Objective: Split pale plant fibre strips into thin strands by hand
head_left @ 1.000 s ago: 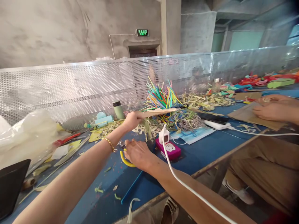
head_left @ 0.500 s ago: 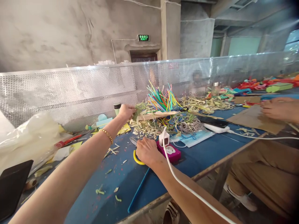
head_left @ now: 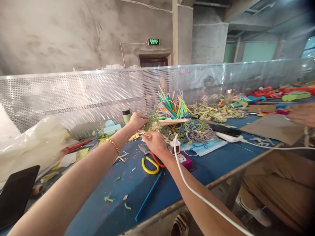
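My left hand (head_left: 137,122) reaches to the heap, its fingers closed on a tuft of thin green strips (head_left: 153,120). Just below it and nearer me, my right hand (head_left: 155,143) has its fingers pinched together; a small pale end shows at the fingertips, too small to name. Under my right wrist lies a pair of scissors (head_left: 150,165) with one yellow and one red handle, its blades on the blue table (head_left: 118,193). Beyond my hands is the heap of pale and green strips (head_left: 177,129), with a bunch of coloured pipe cleaners (head_left: 172,106) standing in it.
A magenta box (head_left: 186,161) with a white plug (head_left: 174,147) and cable sits right of my right wrist. A phone (head_left: 227,130) and a blue mask (head_left: 209,147) lie further right. A co-worker's hand (head_left: 301,114) is at the right edge. A plastic bag (head_left: 36,144) lies left.
My right hand has lifted off the scissors and moved up beside my left hand, leaving both handles in view. My left hand stays at the green strips.
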Motion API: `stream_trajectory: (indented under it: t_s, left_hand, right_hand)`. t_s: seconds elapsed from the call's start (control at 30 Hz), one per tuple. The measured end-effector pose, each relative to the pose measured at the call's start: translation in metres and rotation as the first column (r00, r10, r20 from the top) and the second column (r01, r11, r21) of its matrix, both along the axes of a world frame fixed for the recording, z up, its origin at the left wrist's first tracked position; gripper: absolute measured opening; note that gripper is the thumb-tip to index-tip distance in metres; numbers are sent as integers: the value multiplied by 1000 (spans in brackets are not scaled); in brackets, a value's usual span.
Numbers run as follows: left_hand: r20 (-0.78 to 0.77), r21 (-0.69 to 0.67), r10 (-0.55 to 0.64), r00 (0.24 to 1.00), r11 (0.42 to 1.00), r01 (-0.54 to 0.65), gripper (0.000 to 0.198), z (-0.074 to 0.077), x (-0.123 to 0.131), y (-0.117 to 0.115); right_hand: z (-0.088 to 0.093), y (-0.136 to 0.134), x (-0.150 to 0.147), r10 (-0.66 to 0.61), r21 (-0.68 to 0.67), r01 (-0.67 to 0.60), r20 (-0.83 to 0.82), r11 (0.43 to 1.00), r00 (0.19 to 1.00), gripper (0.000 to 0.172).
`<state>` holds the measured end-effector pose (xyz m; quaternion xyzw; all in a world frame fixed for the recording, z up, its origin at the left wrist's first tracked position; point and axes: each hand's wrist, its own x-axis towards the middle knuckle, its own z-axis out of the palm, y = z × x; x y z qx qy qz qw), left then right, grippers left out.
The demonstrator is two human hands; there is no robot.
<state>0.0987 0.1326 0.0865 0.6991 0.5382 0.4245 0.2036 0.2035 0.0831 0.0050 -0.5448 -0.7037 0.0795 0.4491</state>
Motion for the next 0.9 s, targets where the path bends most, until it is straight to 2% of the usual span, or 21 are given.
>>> stream_trajectory:
  t_s: [0.1,0.2,0.23,0.27,0.33,0.37,0.4,0.43,0.53,0.6,0.67,0.8,0.9]
  left_hand:
    - [-29,8,6,1000,1000,-6,7,5,2,-3]
    - [-34,47,78,996,996,-76,5,10,-7,5]
    - [-29,55,104,994,993,-103,6,10,-12,9]
    - [-22,60,129,991,990,-127,8,11,-17,13]
    - [-13,59,165,986,985,-164,11,9,-25,20]
    - [-12,55,176,984,983,-176,13,8,-28,23]
    - [-15,47,184,983,982,-183,15,6,-29,24]
    - [-20,36,191,981,981,-190,16,4,-30,26]
    - [-45,4,227,973,974,-227,16,-3,-27,28]
    - [-58,-14,266,962,963,-267,14,-8,-25,30]
    - [-63,-36,303,951,952,-305,13,-13,-24,34]
    - [-53,-79,353,934,931,-356,13,-24,-31,42]
    - [-31,-93,362,932,927,-364,13,-30,-37,45]
  right_hand:
    - [-5,5,-2,100,-15,-106,-217,994,971,28]
    - [-6,-6,-5,215,-40,-241,-327,970,920,23]
    - [-5,-12,-5,290,-71,-335,-359,939,887,21]
    - [-4,-18,-5,382,-109,-455,-393,884,837,20]
    - [1,-30,-3,573,-170,-700,-458,694,680,21]
    - [4,-34,-1,634,-178,-776,-481,606,605,23]
    - [7,-37,1,662,-161,-817,-510,554,549,25]
    - [9,-38,3,665,-123,-838,-553,531,502,27]
    - [14,-38,11,633,72,-846,-698,528,335,29]
    - [15,-37,18,644,164,-853,-728,495,234,33]
    - [12,-36,24,669,144,-877,-705,458,233,41]
    - [0,-32,37,724,-52,-916,-596,397,348,56]
    - [-5,-30,40,772,-82,-941,-550,329,318,58]
